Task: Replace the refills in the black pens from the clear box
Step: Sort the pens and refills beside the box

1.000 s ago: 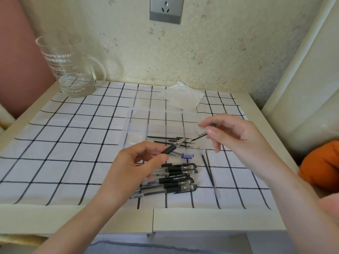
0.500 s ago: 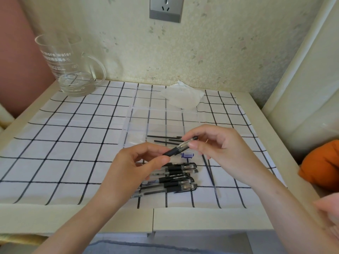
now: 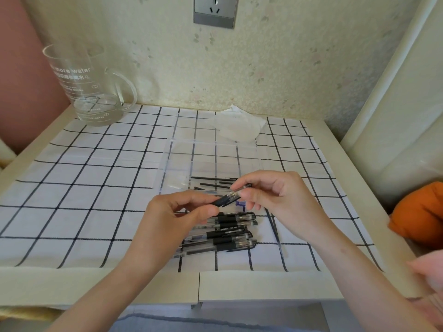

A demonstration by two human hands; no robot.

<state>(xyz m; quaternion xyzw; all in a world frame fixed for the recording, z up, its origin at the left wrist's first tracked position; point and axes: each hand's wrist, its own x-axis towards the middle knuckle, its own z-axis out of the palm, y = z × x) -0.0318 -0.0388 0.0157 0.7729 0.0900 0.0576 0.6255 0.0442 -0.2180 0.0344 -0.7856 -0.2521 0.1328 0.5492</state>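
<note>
1. While the left hand point(image 3: 172, 219) pinches the dark grip end of a black pen point(image 3: 226, 199), the right hand point(image 3: 280, 195) pinches its clear barrel, so the pen hangs tilted between them.
2. Just behind the hands, the clear box point(image 3: 211, 141) holds black refills point(image 3: 211, 184) at its near side.
3. Below the hands, a pile of gel pens point(image 3: 235, 244) lies on the checked cloth point(image 3: 84, 188), with a loose refill point(image 3: 275, 232) just beside it.

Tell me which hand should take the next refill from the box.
Probably the right hand: it sits just beside the refills in the box. The left hand grips the pen lower, over the pile.
</note>
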